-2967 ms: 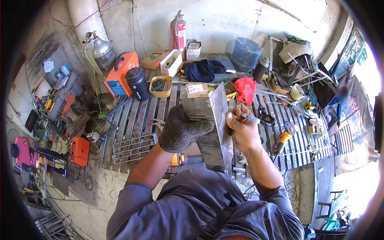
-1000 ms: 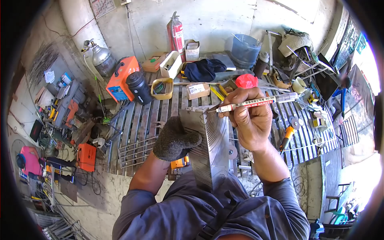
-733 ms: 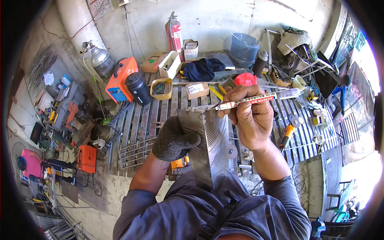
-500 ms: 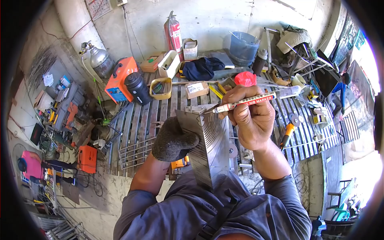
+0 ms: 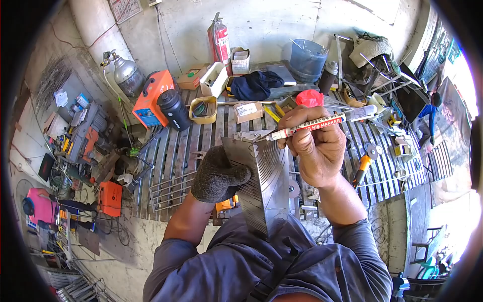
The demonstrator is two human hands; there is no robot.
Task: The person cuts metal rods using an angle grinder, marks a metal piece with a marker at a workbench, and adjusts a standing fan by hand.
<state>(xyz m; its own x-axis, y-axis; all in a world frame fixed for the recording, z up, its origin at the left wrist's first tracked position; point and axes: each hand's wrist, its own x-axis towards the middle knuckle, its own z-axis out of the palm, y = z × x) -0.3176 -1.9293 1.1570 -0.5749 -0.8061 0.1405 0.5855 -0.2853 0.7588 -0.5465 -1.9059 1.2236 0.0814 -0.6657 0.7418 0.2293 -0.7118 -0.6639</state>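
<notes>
My left hand, in a dark knit glove, grips the left edge of an angled metal piece whose faces carry curved and slanted lines. The piece stands tilted between my body and the bench, its lower end near my lap. In my bare right hand is a white paint marker with a red label, pinched between thumb and fingers. The marker's tip points left at the top edge of the metal piece; whether it touches I cannot tell.
The slatted metal bench holds an orange welding machine, a black bottle, small boxes, an angle grinder and a wire grid. A fire extinguisher stands against the wall. Far left, a person in pink is near.
The marker has tilted slightly, its rear end a little lower, and its tip has shifted slightly left. My left hand and the metal piece stay almost the same.
</notes>
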